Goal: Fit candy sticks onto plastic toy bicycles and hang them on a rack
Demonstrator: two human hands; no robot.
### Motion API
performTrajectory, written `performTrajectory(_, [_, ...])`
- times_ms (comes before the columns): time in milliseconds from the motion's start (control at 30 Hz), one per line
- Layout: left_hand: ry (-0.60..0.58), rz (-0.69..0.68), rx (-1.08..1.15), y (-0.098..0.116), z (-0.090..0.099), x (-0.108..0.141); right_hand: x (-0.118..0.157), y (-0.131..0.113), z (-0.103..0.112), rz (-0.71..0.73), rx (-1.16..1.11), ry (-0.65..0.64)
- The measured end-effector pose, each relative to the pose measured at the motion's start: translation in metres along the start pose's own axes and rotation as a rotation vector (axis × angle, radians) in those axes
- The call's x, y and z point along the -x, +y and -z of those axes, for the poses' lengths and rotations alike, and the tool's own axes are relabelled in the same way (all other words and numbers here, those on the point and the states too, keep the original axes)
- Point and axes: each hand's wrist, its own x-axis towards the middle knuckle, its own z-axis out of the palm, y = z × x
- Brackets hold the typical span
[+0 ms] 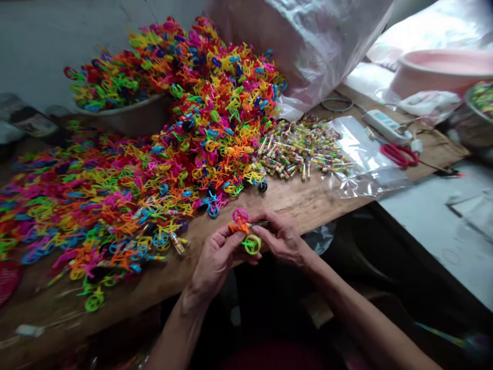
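In front of my body, just off the table's near edge, my left hand [213,257] grips a small plastic toy bicycle [241,224]. Its frame is orange, with one pink and one green wheel. My right hand [283,239] is closed at the toy's right side, its thumb and fingers pinching a small thin piece against it; that piece is mostly hidden by the fingers. Beyond my hands lies a large heap of colourful toy bicycles [215,133]. To its right is a pile of small clear tubes filled with coloured beads [304,149].
A wide basin [127,117] heaped with more toys stands at the back left. Clear plastic bags [358,154], red-handled scissors [398,154] and a white power strip [387,127] lie at the right. Behind them stands a pink tub [435,77]. The wooden table [296,198] ends just before my hands.
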Motion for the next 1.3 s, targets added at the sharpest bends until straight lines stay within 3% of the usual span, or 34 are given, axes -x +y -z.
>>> performTrajectory(133, [0.040,-0.032,0.060,-0.002,0.002,0.000,0.003,-0.002,0.004,-0.021,-0.001,0.092])
performTrajectory(233, [0.028,0.002,0.052,-0.005,0.005,0.000,0.004,-0.003,0.005,0.009,0.013,0.036])
performTrajectory(533, [-0.059,0.039,0.034,-0.006,0.008,0.001,0.011,-0.003,0.000,0.008,-0.113,-0.032])
performTrajectory(667, [-0.170,0.161,0.079,-0.002,0.010,0.000,0.020,0.002,-0.002,-0.062,-0.160,-0.003])
performTrajectory(767, [-0.202,0.249,0.072,-0.001,0.010,-0.001,0.024,0.001,0.004,0.051,-0.016,-0.033])
performTrajectory(933, [-0.078,0.191,-0.089,-0.006,0.007,0.001,0.019,-0.006,0.017,0.239,0.278,-0.258])
performTrajectory(1033, [-0.094,0.187,-0.082,-0.011,0.003,0.000,0.016,-0.005,0.017,0.271,0.289,-0.226])
performTrajectory(1100, [-0.083,0.151,-0.057,-0.010,0.004,0.000,0.017,-0.004,0.014,0.254,0.289,-0.162])
performTrajectory(1167, [-0.001,0.040,-0.049,-0.003,0.013,0.001,0.022,-0.004,0.011,0.148,0.279,-0.046])
performTrajectory(1233, [0.173,-0.179,-0.071,0.007,0.031,0.004,0.033,-0.005,0.006,0.024,0.281,0.059])
performTrajectory(1300, [0.375,-0.456,-0.136,0.014,0.055,0.009,0.047,-0.005,-0.006,-0.040,0.305,-0.033])
